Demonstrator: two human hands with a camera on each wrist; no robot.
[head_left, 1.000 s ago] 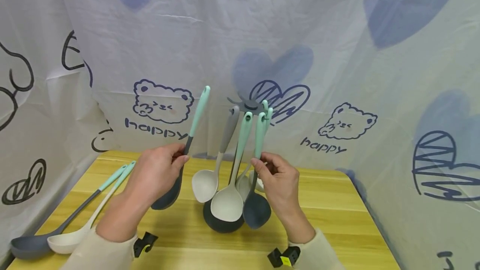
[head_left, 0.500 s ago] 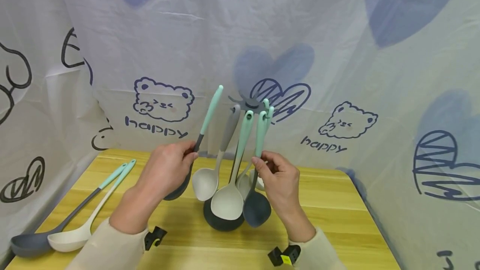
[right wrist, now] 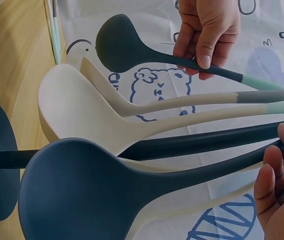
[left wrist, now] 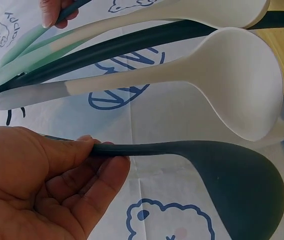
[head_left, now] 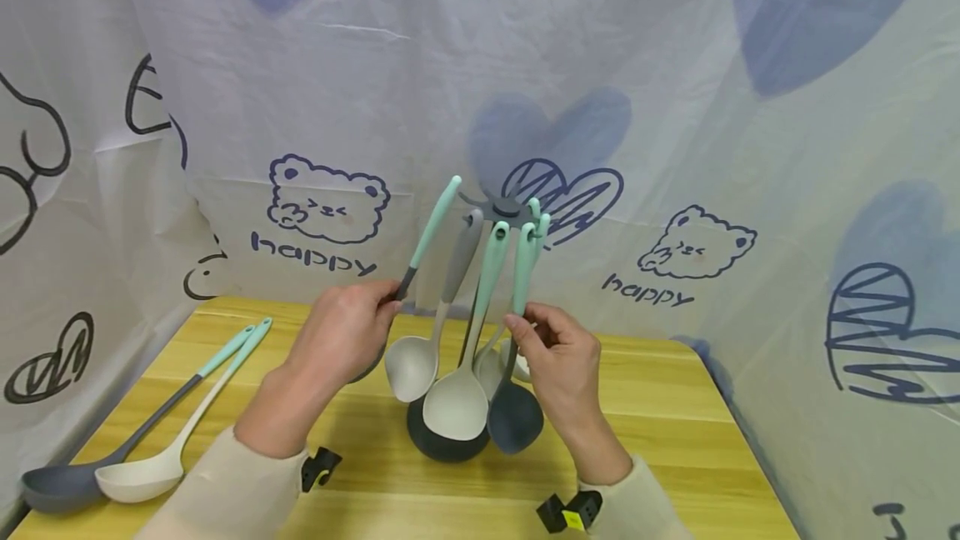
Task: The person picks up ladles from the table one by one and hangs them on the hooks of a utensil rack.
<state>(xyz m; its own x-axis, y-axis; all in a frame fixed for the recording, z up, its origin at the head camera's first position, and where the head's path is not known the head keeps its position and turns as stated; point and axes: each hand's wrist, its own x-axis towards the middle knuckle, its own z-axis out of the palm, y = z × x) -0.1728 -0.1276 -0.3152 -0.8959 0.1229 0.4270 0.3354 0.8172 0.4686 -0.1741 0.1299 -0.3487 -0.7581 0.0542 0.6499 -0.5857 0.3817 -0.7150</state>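
My left hand [head_left: 341,332] pinches the dark neck of a ladle [left wrist: 247,180] with a mint handle, tilted and held just left of a utensil rack [head_left: 506,208]. In the head view the hand hides much of its bowl. On the rack hangs another dark ladle [head_left: 515,417] with a mint handle; my right hand [head_left: 562,357] pinches its neck between thumb and fingers. Between the hands, a white ladle with a grey handle [head_left: 412,369] and a white ladle with a mint handle [head_left: 455,405] hang from the rack's hooks.
The rack's round dark base [head_left: 446,448] stands on the wooden table [head_left: 660,423]. A grey ladle [head_left: 63,490] and a white ladle [head_left: 138,480] lie at the table's left. More white utensils hang behind, partly hidden. A printed cloth [head_left: 420,90] hangs behind the table.
My left hand has moved right toward the rack with its ladle, which now leans further right. The right hand stays on the hanging dark ladle.
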